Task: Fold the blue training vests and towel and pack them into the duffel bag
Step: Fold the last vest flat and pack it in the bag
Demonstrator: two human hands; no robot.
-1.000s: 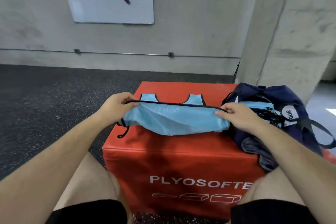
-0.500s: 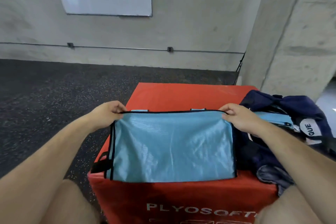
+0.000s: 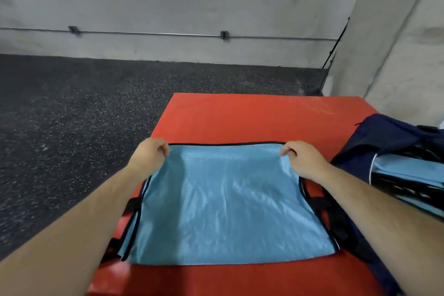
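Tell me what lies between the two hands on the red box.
In the head view, the blue vest spans the stretch: the left hand and right hand pinch its far corners, its black-trimmed edge running straight between them.

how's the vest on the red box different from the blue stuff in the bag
The vest lies spread flat on the red box, both hands pinching its far corners; the blue fabric in the duffel bag is folded, stacked and untouched. The vest shows whole; the packed fabric only partly. Both are light blue.
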